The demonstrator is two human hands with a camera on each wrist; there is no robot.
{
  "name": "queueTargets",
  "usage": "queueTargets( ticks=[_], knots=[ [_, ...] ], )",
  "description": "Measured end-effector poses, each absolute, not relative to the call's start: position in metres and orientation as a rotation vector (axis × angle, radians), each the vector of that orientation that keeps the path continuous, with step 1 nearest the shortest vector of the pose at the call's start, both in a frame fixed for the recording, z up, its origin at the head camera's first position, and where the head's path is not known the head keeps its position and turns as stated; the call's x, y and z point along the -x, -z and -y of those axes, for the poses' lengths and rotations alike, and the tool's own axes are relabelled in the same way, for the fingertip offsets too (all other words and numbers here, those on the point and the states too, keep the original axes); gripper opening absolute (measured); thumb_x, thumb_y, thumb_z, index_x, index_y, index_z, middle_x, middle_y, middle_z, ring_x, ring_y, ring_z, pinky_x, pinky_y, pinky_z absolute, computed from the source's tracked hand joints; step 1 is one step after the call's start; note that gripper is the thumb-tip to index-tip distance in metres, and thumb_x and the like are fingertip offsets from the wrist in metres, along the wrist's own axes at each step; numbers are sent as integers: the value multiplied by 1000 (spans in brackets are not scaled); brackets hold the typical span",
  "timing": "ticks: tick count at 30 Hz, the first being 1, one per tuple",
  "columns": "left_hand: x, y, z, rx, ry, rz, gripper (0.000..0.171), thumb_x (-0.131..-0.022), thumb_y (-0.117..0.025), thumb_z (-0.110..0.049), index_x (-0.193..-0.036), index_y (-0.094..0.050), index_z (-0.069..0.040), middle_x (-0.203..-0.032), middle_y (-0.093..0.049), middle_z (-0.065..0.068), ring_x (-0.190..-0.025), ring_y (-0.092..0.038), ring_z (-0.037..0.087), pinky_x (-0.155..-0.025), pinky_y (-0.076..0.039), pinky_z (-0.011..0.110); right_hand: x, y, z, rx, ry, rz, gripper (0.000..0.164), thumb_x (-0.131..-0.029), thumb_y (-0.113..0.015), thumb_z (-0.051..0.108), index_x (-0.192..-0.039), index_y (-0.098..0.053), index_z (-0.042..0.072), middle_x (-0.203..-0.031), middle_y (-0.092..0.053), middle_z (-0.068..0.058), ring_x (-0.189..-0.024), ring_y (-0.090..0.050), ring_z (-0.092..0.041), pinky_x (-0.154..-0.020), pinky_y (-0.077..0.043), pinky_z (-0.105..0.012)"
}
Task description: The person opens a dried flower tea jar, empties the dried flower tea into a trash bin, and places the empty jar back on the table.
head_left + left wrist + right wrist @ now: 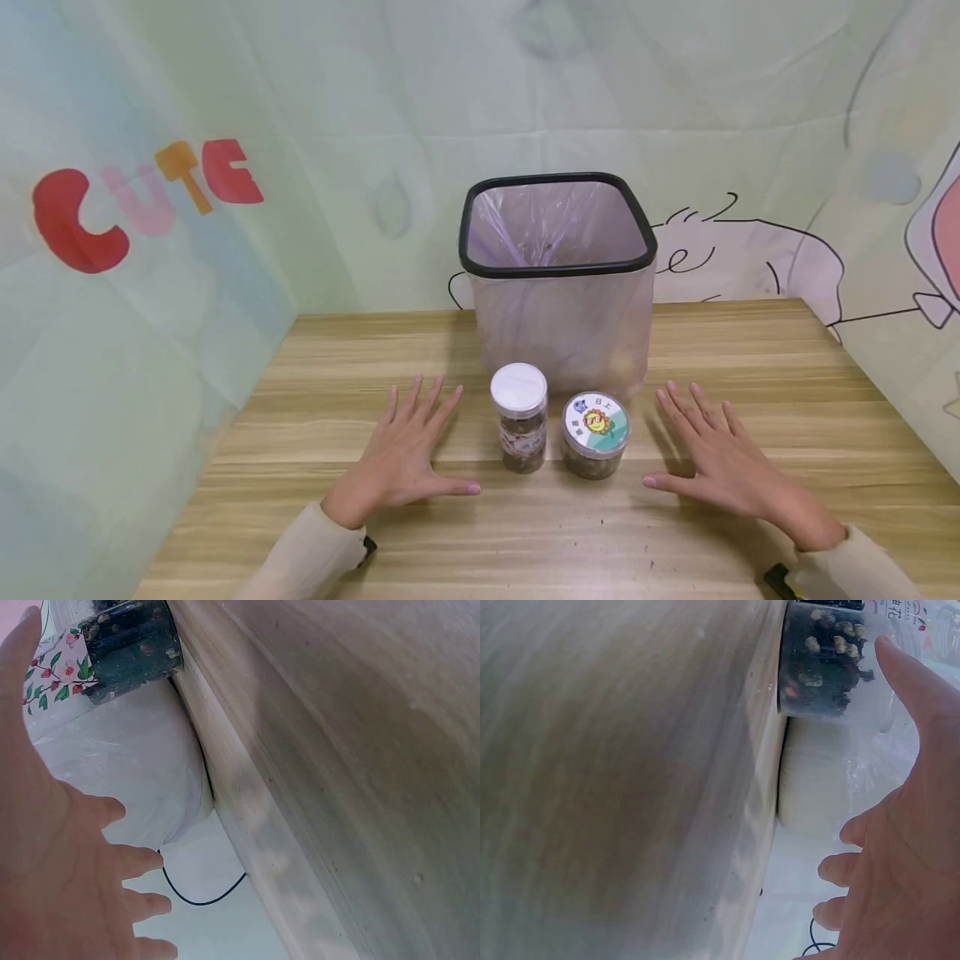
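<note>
A tall jar (pixel 521 421) and, to its right, a short jar (pixel 596 433) are flanked on the desk (pixel 510 542) by the left hand (pixel 405 458) and right hand (pixel 722 462), held apart and splayed.

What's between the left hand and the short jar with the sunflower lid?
The tall white-lidded jar stands between the left hand and the short jar, with bare tabletop on either side of it. The head view shows this.
</note>
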State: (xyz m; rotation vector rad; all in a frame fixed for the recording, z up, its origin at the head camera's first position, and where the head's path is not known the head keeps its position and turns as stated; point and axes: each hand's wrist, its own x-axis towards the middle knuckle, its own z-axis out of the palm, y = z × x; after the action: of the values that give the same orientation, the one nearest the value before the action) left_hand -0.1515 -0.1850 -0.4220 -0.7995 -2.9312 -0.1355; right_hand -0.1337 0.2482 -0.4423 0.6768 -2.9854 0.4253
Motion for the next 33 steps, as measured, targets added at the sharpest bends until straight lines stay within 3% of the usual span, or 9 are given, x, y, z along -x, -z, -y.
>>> queueTargets(
  ticks=[10,15,27,33],
  knots=[
    [150,424,185,813,166,2933,126,-68,-49,-94,-160,-18,-14,-163,-6,16,-148,-3,40,-117,-4,63,134,441,-248,-682,-432,2991,111,-84,-63,69,-161,-10,10,-164,-9,-18,-147,-7,-47,-109,-11,-75],
    [151,424,184,861,232,2930,127,-68,-49,-94,-160,-16,-13,-163,-14,16,-149,-9,39,-118,-10,60,133,432,-249,-697,-487,2988,109,-84,-65,67,-160,-12,10,-164,-10,-17,-147,-10,-47,-108,-18,-73],
    [154,422,174,890,582,2916,115,-74,-61,-82,-161,-18,-21,-161,-28,7,-145,-28,36,-115,-22,59,139,420,-249,-745,-745,2872,99,-80,-76,59,-154,-35,7,-151,-38,-26,-135,-36,-49,-103,-33,-70],
    [156,420,166,834,903,2902,110,-74,-70,-74,-160,-19,-29,-160,-31,-2,-144,-32,27,-114,-28,56,144,414,-245,-759,-867,2812,85,-82,-79,49,-147,-46,7,-143,-50,-19,-126,-49,-42,-97,-44,-65]
  ],
)
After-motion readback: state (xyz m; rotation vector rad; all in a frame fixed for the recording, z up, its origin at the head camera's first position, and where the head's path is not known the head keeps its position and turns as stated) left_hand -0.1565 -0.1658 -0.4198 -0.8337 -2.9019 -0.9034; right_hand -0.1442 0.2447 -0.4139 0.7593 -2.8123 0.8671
